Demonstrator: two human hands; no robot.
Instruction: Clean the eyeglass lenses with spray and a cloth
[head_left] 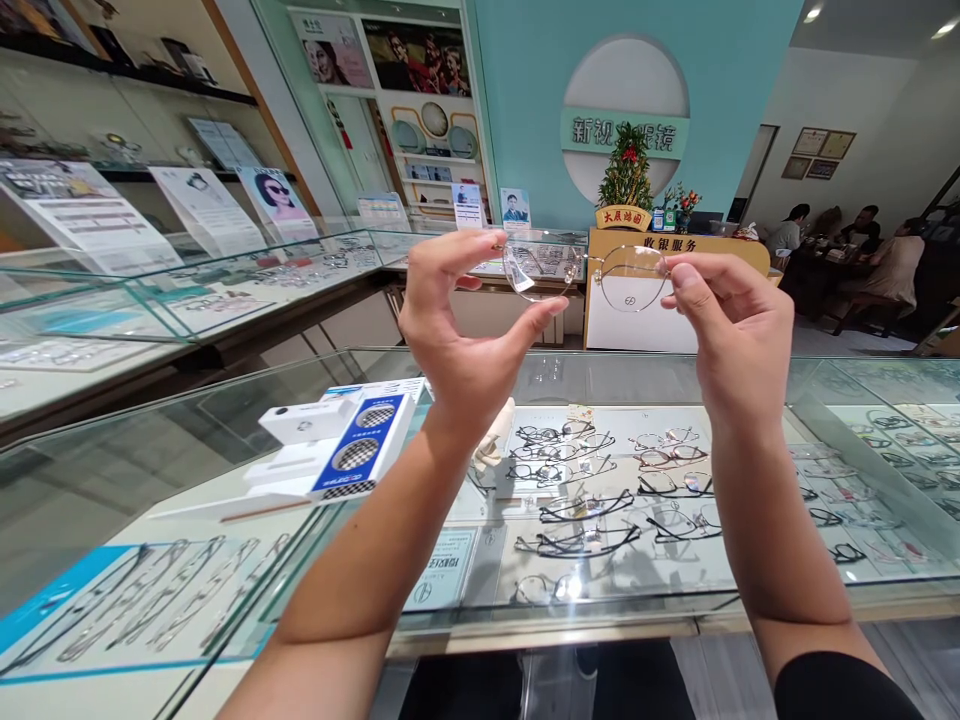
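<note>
Thin-rimmed eyeglasses [631, 280] are held up at eye height over the glass counter, their clear lenses facing the camera. My left hand [469, 325] curves around the left lens, index finger at its upper edge and thumb at its lower edge. My right hand [731, 325] pinches the right outer edge of the frame between thumb and fingers. A small logo shows on the right lens. Below, inside the display case, several rows of eyeglasses [589, 508] lie on white panels.
A blue and white display box [360, 450] stands on the counter left of my left forearm. The glass counter [600, 600] spans the front. More cases [285, 285] line the left. Beyond are a cashier desk [637, 325], a plant [626, 175] and seated people at the far right.
</note>
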